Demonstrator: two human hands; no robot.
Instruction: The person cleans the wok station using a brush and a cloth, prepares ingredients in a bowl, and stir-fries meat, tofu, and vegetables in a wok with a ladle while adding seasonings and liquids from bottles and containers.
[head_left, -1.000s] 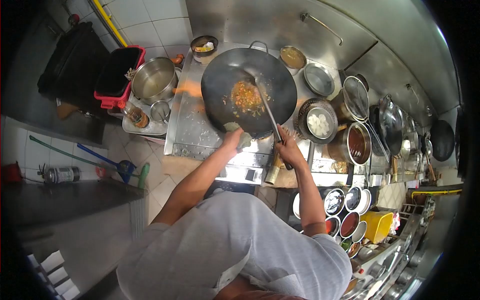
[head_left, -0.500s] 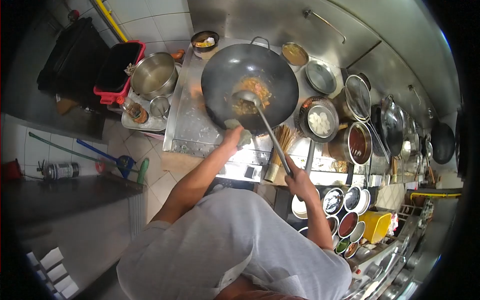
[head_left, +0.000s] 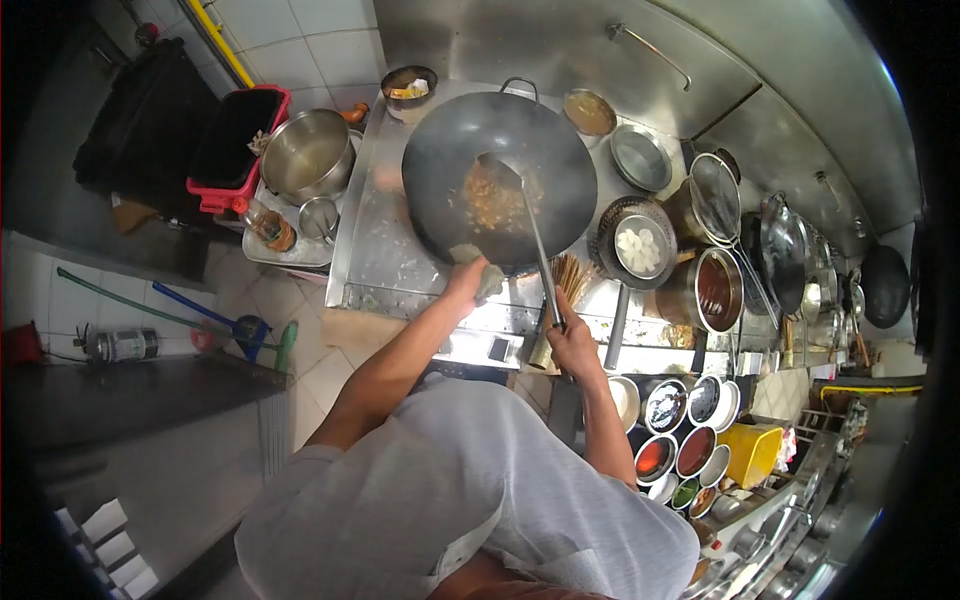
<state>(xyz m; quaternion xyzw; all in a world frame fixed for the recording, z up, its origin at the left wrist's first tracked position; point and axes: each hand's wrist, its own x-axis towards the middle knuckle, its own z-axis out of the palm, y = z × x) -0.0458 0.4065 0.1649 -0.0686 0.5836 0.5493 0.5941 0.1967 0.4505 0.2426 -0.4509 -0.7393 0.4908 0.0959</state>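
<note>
A large dark wok point(head_left: 435, 150) sits on the steel stove top, with chopped, orange-brown food point(head_left: 492, 205) in its middle. My left hand point(head_left: 465, 282) is closed on a folded grey-green cloth point(head_left: 488, 278) at the wok's near rim. The rim under the cloth is hidden. In my right hand point(head_left: 574, 348) is the long handle of a ladle point(head_left: 537, 240), gripped near its end. The ladle's bowl lies in the wok at the far side of the food. A bamboo brush point(head_left: 568, 275) stands just beyond my right hand, beside the wok.
Right of the wok are a strainer with white pieces point(head_left: 640, 248) over a pan, a pot of red-brown liquid point(head_left: 718, 290) and a metal bowl point(head_left: 641, 158). A steel pot point(head_left: 307, 150) and a bottle point(head_left: 268, 228) stand left. Seasoning tubs point(head_left: 697, 448) are at lower right.
The ladle's bowl has moved away from me to the far side of the food. My right hand has shifted forward and slightly left. My left hand stays at the rim.
</note>
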